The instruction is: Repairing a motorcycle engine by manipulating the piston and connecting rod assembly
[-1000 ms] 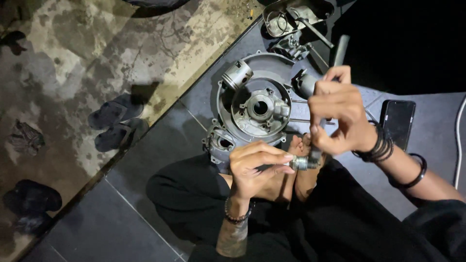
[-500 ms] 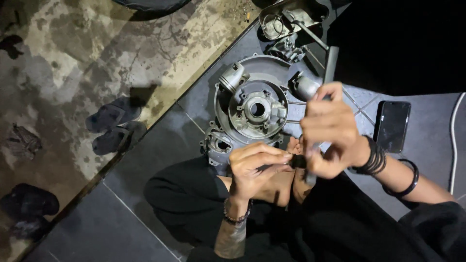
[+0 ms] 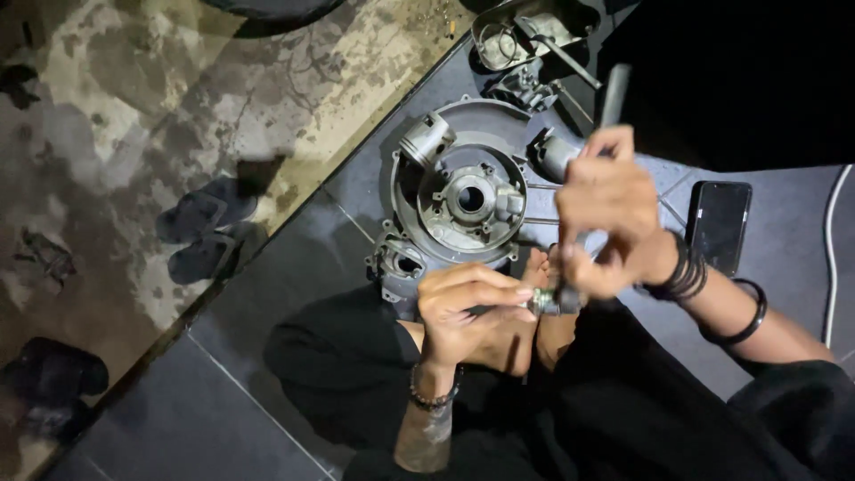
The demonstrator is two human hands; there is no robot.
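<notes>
So this is a teardown-on-the-floor kind of scene: the person sits on dark floor tiles (image 3: 223, 419) with a round grey engine case (image 3: 463, 200) lying flat in front of their knees, open face up, and what looks like a piston (image 3: 426, 138) sitting loose on its rim. More loose metal parts (image 3: 525, 44) are piled further off, so going by that I'd say the strip-down is already well along and the fiddly small stuff is what's in hand. The left hand (image 3: 468, 312) is curled shut around a small metal fitting (image 3: 543, 301), pinching it between thumb and fingertips right over the lap, just below the case. The right hand (image 3: 610, 214) is closed in a fist on a long grey tool (image 3: 613, 98), probably a driver or socket handle, whose working end comes down onto the fitting. The tool's long axis runs nearly top to bottom in the view, handle end pointing away from the person toward the parts pile, tip pointing back toward the body. The fitting sits crosswise to it, roughly left-right. I can't tell if it's being loosened or tightened. A dark phone (image 3: 720, 223) lies on the tiles just past the right wrist, and a pair of sandals (image 3: 200, 232) is off to the left on the concrete.
</notes>
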